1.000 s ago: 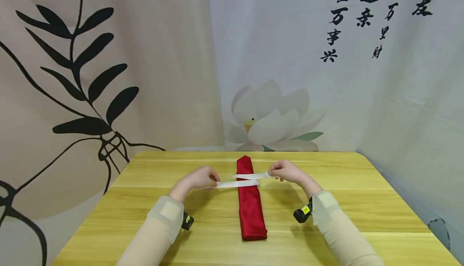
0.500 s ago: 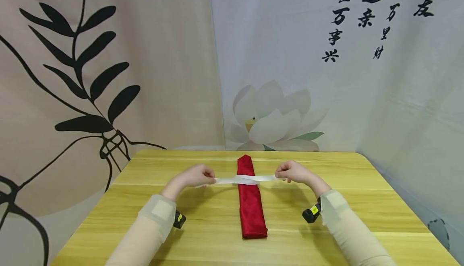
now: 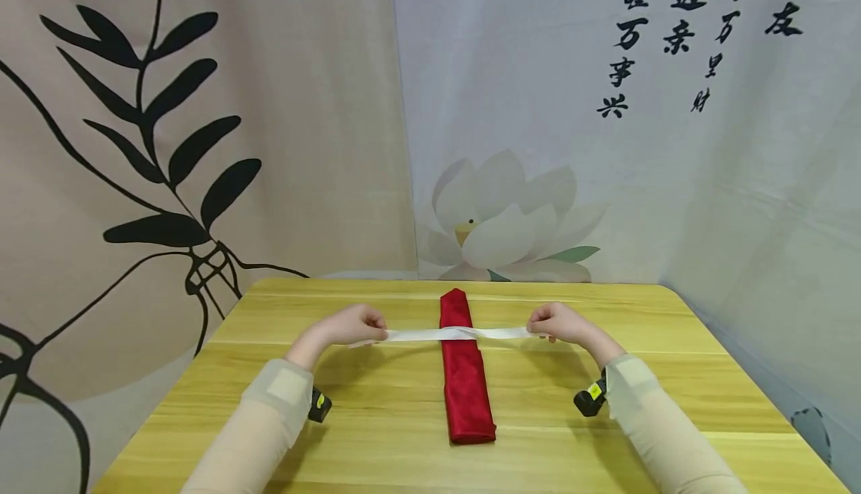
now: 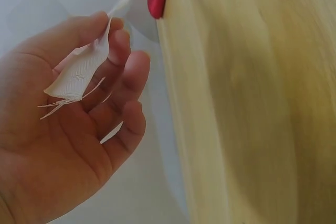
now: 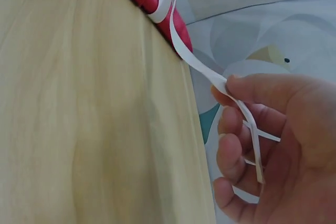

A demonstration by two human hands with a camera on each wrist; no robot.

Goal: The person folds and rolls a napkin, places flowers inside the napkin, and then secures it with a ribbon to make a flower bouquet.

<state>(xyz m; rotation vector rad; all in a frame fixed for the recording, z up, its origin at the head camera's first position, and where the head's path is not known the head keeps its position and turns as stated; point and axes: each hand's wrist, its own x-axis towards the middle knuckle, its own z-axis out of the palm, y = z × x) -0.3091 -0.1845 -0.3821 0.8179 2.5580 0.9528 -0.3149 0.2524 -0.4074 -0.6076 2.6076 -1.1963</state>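
A long folded bundle of shiny red cloth point(image 3: 466, 389) lies lengthwise on the wooden table. Around its upper part passes a white ribbon point(image 3: 420, 335), crossed over itself on top of the cloth and stretched out to both sides. My left hand point(image 3: 351, 325) pinches one end between thumb and forefinger; in the left wrist view a frayed tail of the ribbon point(image 4: 79, 77) hangs into the palm. The other end is pinched by my right hand point(image 3: 561, 323), and its narrow tail shows across the fingers in the right wrist view. Both hands are just above the table.
The light wooden table point(image 3: 377, 442) ends at a far edge just beyond the cloth. Behind it hangs a pale curtain point(image 3: 323, 143) printed with dark leaves, a lotus and writing. Each wrist wears a small black camera point(image 3: 590, 398).
Both hands have moved apart, left hand leftward and right hand rightward. The two ribbon ends, separate strips before, are now drawn into one nearly straight line across the red cloth.
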